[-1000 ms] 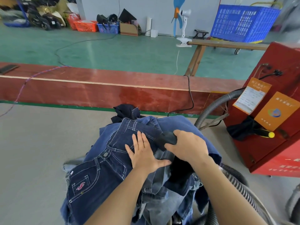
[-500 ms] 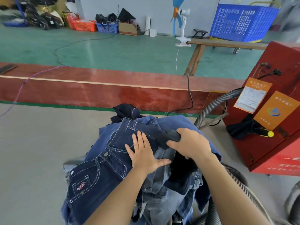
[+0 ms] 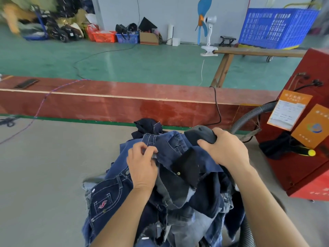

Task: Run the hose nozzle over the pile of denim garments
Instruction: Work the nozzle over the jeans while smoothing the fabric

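**Denim heap under both hands, nozzle at its far crest**

Denim is lying in a loose, rumpled pile of denim garments [image 3: 170, 189] right below me, dark and mid blues folded over each other. I am judging it soft and floppy but weighty in bulk, so I am taking it by hems and waistbands, where seams give purchase. My left hand [image 3: 142, 164] is pinching a raw edge of a blue piece near the top of the heap, fingers curled on the cloth. My right hand [image 3: 224, 150] is wrapping around the dark hose nozzle [image 3: 201, 133], which is looking rigid and smooth; its head is pointing left, sitting against the far upper fold of the pile. So the cloth I am pinching is lying just beside and slightly nearer than the nozzle mouth. A ribbed grey hose [image 3: 247, 118] is curving to the red machine [image 3: 302, 139] on my right. Beyond, a red wooden bench [image 3: 106, 104] is crossing the view, then green floor [image 3: 124, 65] and a blue crate [image 3: 274, 27].
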Available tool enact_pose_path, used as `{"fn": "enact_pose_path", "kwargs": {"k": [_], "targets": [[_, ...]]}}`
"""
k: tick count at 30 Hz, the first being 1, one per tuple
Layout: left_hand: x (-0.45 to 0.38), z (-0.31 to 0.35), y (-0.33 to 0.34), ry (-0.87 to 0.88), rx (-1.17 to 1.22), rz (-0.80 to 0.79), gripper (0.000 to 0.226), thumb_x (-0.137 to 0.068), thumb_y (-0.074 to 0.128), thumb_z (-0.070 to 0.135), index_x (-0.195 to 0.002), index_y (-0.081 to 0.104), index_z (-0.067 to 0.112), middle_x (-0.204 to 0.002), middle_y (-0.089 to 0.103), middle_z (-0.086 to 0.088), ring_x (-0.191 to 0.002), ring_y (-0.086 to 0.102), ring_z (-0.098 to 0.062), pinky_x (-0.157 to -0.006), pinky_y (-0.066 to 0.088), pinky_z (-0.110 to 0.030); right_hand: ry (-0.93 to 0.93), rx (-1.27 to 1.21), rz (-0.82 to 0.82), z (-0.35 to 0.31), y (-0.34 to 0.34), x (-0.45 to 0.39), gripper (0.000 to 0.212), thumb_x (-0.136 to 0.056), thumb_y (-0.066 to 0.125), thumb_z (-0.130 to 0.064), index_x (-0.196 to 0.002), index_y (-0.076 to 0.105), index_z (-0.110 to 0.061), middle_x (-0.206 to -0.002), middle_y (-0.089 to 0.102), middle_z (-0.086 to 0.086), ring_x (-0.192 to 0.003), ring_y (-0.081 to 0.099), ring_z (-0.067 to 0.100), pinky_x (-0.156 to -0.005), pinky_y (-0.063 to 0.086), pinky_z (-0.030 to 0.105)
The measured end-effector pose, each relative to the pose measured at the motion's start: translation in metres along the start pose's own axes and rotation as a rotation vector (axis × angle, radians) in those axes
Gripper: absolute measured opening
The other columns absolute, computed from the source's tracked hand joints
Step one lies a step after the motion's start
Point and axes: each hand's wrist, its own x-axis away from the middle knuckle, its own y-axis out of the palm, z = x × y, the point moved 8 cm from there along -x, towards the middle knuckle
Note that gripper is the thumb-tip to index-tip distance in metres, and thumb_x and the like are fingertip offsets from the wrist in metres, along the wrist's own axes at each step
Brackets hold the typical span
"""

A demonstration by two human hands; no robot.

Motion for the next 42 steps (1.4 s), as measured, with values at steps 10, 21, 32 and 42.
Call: {"fn": "enact_pose_path", "kwargs": {"k": [10,21,32,42], "targets": [[0.016,-0.042,0.023,-0.278,0.081,-0.272,0.024,-0.082,0.056,-0.005,-0.088,0.066,0.015,-0.104,0.055,-0.001,-0.096,0.050,-0.017,-0.086,0.038,-0.036,-0.103,-0.017,-0.056,-0.026,0.002,0.005,0.031,-0.083,0.060,-0.053,-0.081,0.049,-0.024,-0.070,0.055,-0.011,-0.060,0.048,0.006,-0.048,0.030,0.025],[-0.009,0.002,0.028,-0.243,0.519,-0.402,0.013,-0.084,0.073,0.027,-0.091,0.064,0.034,-0.076,0.066,0.021,-0.071,0.059,0.007,-0.065,0.043,-0.006,-0.090,-0.073,-0.012,-0.014,-0.028,0.007,0.031,-0.082,0.063,-0.053,-0.077,0.052,-0.025,-0.060,0.059,-0.007,-0.058,0.060,0.015,-0.051,0.041,0.026],[-0.001,0.020,0.050,-0.225,0.192,-0.835,0.028,-0.087,0.062,0.047,-0.078,0.059,0.021,-0.077,0.066,0.004,-0.070,0.063,-0.014,-0.070,0.048,-0.024,0.029,-0.077,0.066,0.016,-0.041,0.004,0.030,-0.082,0.063,-0.049,-0.080,0.054,-0.021,-0.067,0.061,-0.001,-0.062,0.061,0.021,-0.055,0.043,0.028],[0.027,0.031,0.042,-0.143,-0.373,-1.302,0.028,-0.091,0.051,0.023,-0.068,0.048,0.009,-0.070,0.072,-0.013,-0.055,0.067,-0.017,-0.076,0.055,-0.028,0.000,-0.109,-0.026,0.004,-0.032,0.009,0.028,-0.083,0.062,-0.046,-0.083,0.055,-0.019,-0.066,0.062,-0.002,-0.064,0.063,0.021,-0.062,0.050,0.031]]}}
